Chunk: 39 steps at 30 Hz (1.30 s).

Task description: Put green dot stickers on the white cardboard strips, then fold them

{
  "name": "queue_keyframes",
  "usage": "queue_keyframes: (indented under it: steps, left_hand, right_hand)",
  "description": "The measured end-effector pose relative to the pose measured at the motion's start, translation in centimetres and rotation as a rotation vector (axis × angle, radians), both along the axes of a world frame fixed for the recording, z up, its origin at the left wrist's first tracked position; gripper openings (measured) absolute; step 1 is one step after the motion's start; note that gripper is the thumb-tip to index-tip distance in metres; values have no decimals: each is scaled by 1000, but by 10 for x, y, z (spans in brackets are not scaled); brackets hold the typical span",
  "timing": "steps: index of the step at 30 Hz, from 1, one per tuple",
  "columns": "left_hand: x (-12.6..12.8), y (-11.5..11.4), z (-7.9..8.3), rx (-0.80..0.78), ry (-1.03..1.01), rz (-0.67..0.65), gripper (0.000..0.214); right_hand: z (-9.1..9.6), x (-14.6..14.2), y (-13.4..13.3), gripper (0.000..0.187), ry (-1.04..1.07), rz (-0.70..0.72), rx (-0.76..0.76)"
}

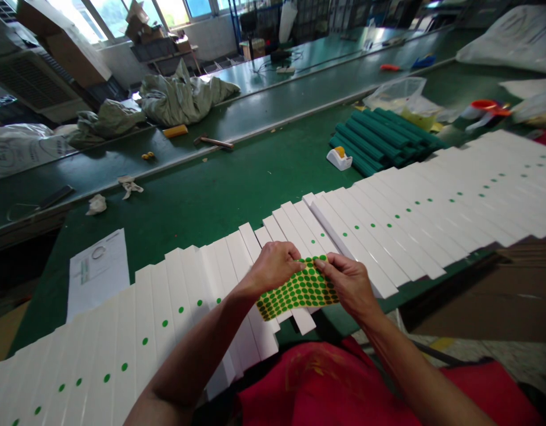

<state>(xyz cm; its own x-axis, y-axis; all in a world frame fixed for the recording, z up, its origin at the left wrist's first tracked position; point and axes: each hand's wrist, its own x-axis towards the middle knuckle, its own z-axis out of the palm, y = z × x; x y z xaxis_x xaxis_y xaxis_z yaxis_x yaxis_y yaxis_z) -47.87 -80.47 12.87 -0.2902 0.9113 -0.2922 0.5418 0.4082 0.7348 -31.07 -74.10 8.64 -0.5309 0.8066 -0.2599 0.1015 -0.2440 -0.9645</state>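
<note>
Presently I log both grips pinched on the green dot-sticker sheet (297, 290), its long axis running crosswise between left hand (273, 267) and right hand (348, 284), directly over the white slats (326, 225) on the green counter (202, 201).

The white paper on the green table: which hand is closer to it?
Left. The left hand is across the white strips from the paper; the right hand is farther away, beyond the left hand.
</note>
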Motion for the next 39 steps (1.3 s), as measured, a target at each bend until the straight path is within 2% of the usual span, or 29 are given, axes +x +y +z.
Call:
queue_keyframes:
  steps: [3,8,14,17,20,26,31,35,39]
  left_hand:
    - [-2,-1,-3,-17,-30,17,11]
    - [-4,-2,-4,-43,-38,-34,13]
    - [2,-1,2,245,64,-146,23]
    - [5,0,2,270,56,-202,23]
    - [6,-1,1,247,37,-193,22]
    - [8,-1,0,187,1,-80,18]
    - [9,0,-3,188,21,-64,31]
    - [8,-1,-4,233,90,-139,26]
    - [11,-2,-3,276,141,-147,22]
  right_hand:
    - [-3,0,-1,26,27,31,0]
    - [-5,0,-3,30,-15,48,60]
    - [-8,-1,-6,35,-96,108,313]
    - [-8,-1,-6,33,-113,128,364]
    - [-7,-1,-7,35,-110,123,296]
    - [-7,-2,-8,34,-46,151,49]
    - [-12,2,-7,32,-5,183,15]
    - [-13,3,-7,30,-4,182,9]
    - [-12,3,-8,30,3,168,-19]
